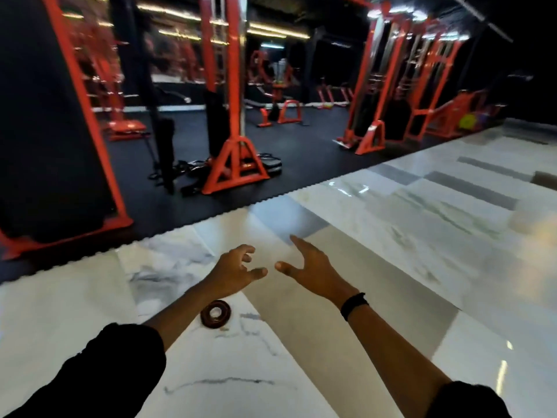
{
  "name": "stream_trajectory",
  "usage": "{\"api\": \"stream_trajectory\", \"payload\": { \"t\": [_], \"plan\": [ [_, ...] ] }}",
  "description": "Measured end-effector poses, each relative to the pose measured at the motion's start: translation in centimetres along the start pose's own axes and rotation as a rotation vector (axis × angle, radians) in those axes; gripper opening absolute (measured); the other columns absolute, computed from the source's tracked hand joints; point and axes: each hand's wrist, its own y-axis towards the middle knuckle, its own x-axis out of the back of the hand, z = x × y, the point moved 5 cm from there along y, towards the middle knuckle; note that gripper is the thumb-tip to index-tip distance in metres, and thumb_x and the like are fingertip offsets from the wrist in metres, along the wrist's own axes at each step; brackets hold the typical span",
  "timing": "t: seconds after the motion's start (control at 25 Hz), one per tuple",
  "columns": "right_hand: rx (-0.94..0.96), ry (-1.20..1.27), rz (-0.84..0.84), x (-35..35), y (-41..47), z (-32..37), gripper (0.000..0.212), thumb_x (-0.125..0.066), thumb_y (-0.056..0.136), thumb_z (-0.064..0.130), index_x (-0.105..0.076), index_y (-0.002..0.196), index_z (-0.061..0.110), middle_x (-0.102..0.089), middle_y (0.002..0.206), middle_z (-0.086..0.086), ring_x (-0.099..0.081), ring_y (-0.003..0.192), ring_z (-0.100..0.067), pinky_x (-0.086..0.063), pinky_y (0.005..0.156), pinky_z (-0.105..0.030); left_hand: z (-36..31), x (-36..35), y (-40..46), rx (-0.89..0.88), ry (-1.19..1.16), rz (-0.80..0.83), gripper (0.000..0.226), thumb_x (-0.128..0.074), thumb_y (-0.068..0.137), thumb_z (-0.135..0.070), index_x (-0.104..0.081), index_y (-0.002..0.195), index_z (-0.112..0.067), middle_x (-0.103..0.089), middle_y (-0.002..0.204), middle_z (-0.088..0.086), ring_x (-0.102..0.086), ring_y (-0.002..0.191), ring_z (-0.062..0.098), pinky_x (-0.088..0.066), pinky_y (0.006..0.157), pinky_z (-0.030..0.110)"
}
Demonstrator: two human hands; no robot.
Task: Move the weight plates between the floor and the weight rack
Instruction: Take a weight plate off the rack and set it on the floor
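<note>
A glossy white marble floor [391, 236] meets a black rubber mat [301, 152] along a diagonal edge, with orange-framed gym machines [235, 164] standing on the mat, more orange frames [376, 131] farther back, and strip lights [271, 28] glowing overhead.

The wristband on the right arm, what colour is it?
Black. The wristband shows best in the head view, just behind the open right hand.

floor: glossy white marble tiles [391, 224] | black rubber mat [301, 152] | orange machine frames [235, 164] | dim, ceiling strip lights [271, 28]
</note>
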Motion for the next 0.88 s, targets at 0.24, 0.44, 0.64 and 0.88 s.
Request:
{"api": "stream_trajectory", "payload": {
  "t": [0.24, 0.44, 0.64, 0.88],
  "plan": [
    [0.067, 0.015, 0.276, -9.0, 10.9, -1.3, 0.091, -0.061, 0.086, 0.059, -0.018, 0.157, 0.020, -0.026, 0.163, -0.004, -0.023, 0.150, -0.025, -0.024, 0.120, -0.051, 10.0, 2.5, 5.1, 0.225, -0.035, -0.072, 0.067, -0.079, 0.080, -0.040, -0.050, 0.136, -0.017, -0.060, 0.131, 0.010, -0.061, 0.105, 0.019, -0.047, 0.085, 0.025],
    [0.007, 0.016, 0.457, -14.9, 19.0, -5.3, 0.088, -0.063, 0.089, 0.054, -0.019, 0.157, 0.019, -0.025, 0.163, -0.004, -0.026, 0.149, -0.024, -0.025, 0.121, -0.044, 16.8, 2.0, 12.4, 0.354, -0.115, -0.073, 0.069, -0.081, 0.078, -0.038, -0.052, 0.135, -0.014, -0.061, 0.128, 0.011, -0.062, 0.110, 0.022, -0.051, 0.090, 0.030],
    [-0.099, 0.052, 0.586, -18.2, 25.6, -8.9, 0.086, -0.063, 0.090, 0.049, -0.021, 0.156, 0.013, -0.027, 0.162, -0.007, -0.028, 0.148, -0.024, -0.027, 0.117, -0.035, 20.9, 2.1, 18.1, 0.476, -0.114, -0.046, 0.068, -0.082, 0.079, -0.032, -0.053, 0.135, -0.006, -0.061, 0.131, 0.013, -0.060, 0.118, 0.026, -0.049, 0.097, 0.032],
    [-0.217, 0.110, 0.694, -22.4, 33.3, -13.3, 0.083, -0.065, 0.091, 0.043, -0.024, 0.155, 0.009, -0.029, 0.161, -0.010, -0.031, 0.147, -0.026, -0.030, 0.116, -0.035, 26.2, 1.7, 25.1, 0.650, -0.111, -0.004, 0.064, -0.082, 0.079, -0.022, -0.053, 0.134, -0.006, -0.058, 0.133, 0.014, -0.057, 0.122, 0.028, -0.043, 0.095, 0.027]
  ]
}}
